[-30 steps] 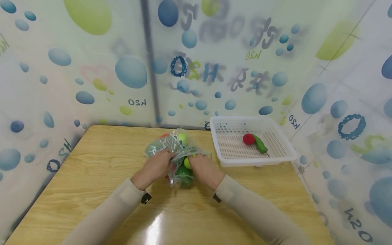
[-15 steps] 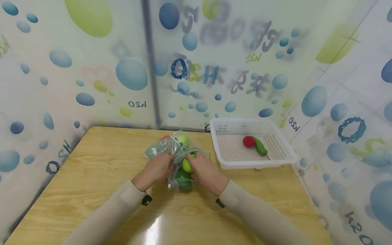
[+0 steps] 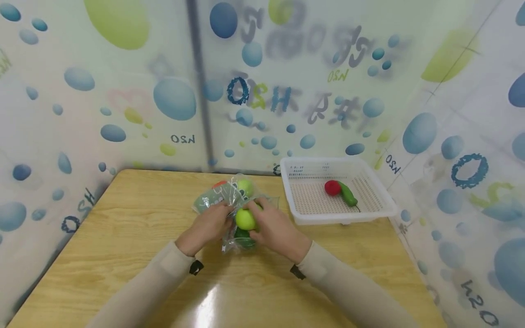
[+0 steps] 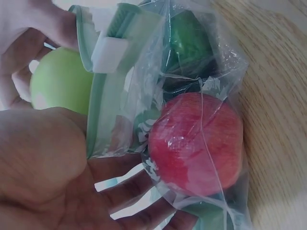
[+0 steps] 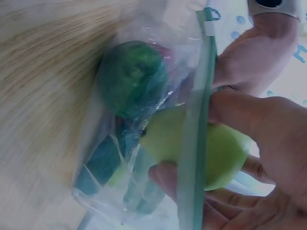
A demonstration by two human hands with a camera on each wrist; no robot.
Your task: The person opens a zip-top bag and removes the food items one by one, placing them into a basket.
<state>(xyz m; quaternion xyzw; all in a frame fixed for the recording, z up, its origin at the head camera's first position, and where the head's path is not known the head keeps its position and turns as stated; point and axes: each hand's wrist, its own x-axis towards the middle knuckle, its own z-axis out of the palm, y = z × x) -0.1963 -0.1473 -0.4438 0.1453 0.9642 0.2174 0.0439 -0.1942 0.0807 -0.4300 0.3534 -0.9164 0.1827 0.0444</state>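
Right hand (image 3: 280, 232) is gripping a green apple (image 3: 246, 220), fingers and thumb parted about as wide as the fruit; left hand (image 3: 208, 228) is holding the edge of a clear slider zip bag (image 3: 230, 245), probably to hold the mouth apart. Head view: apple is sitting at the bag mouth, between both hands; bag is lying on the wooden table (image 3: 102, 228), left of a white plastic basket (image 3: 301, 217). Inside the basket, a red round fruit or vegetable (image 3: 332, 187) and a green chili pepper (image 3: 347, 195) are lying side by side

Left wrist view: palm is pressing near the green zip strip (image 4: 97, 117), fingers are reaching spread behind the bag; fingertips hidden, can't tell how tight. Red apple (image 4: 196, 143) and green bell pepper (image 4: 189, 38) are resting inside, likely weighing the bag down. White slider (image 4: 109, 55) is sitting on the strip

Right wrist view: strip is crossing the green apple, one part showing through film, the rest bare, so it is straddling the mouth; right hand is clasping it from opposite sides, likely against rolling
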